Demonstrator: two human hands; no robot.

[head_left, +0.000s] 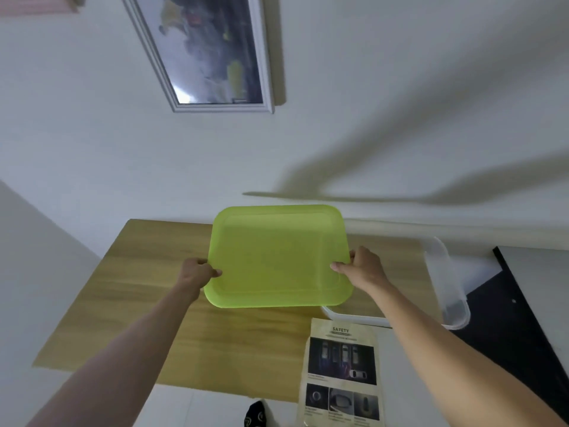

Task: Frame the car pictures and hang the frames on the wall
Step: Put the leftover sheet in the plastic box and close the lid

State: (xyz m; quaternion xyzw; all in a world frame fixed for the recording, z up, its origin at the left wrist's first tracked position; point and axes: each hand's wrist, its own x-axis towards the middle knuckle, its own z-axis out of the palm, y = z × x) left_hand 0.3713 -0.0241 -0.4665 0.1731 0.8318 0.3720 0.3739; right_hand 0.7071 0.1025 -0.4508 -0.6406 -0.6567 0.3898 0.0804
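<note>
A lime-green plastic tray (277,257) is held up over the wooden table (147,303). My left hand (197,271) grips its left edge, thumb on top. My right hand (361,266) grips its right edge the same way. A car picture sheet headed "SAFETY" (341,374) lies on the table's near right part. One white-framed car picture (209,50) hangs on the wall above.
A white frame edge (354,318) shows under the tray on the table. A clear plastic lid or container (446,285) leans at the right, beside a black surface (508,318). A dark shoe (255,414) shows below the table edge.
</note>
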